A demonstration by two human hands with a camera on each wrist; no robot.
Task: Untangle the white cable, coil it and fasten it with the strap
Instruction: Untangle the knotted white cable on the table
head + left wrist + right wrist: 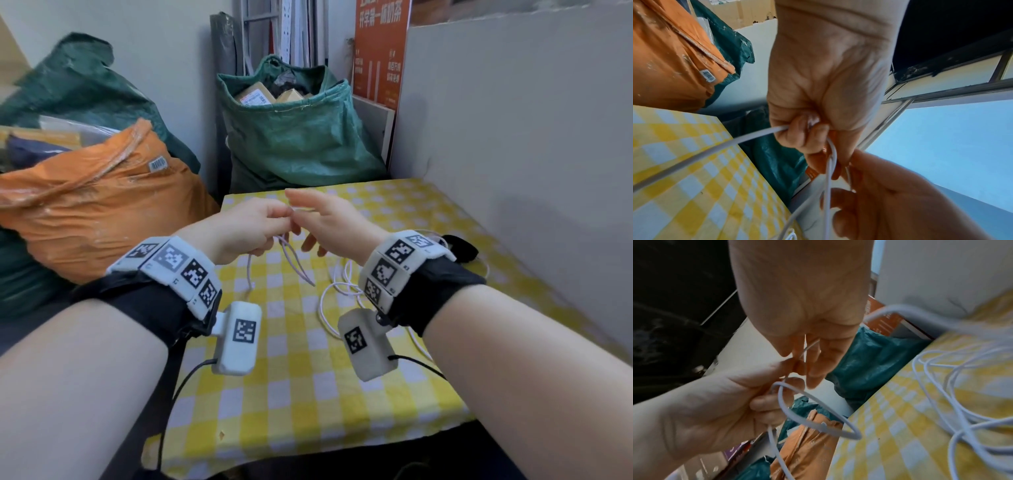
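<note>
So I'm mid-coil here, or maybe still feeding slack, hard to say which. My left hand (245, 228) has its fingers curled tight round the cable (719, 147), fist-style, with a couple of strands coming out below the knuckles and a loop dangling under the fingers. My right hand (329, 222) is right up against it, fingertips nearly touching the left ones. Its fingers look mostly straight and relaxed, with a thin strand running between them in the right wrist view, but I can't tell if it's actually pinching that strand or just guiding it.

Most of the cable is not in either hand yet. It lies in loose overlapping loops on the table (308, 394), below and behind my right wrist. So I'd call the untangling only partly done and the coil barely started.

The strap (459, 246), I think, is that dark thing past my right wrist, well away from my fingers. Not touched yet.

Next move as I see it: right hand pulls a length from the pile, lays it as a loop into the left fist, repeat. Needs an even loop size and no kinks dragged in from the pile.
</note>
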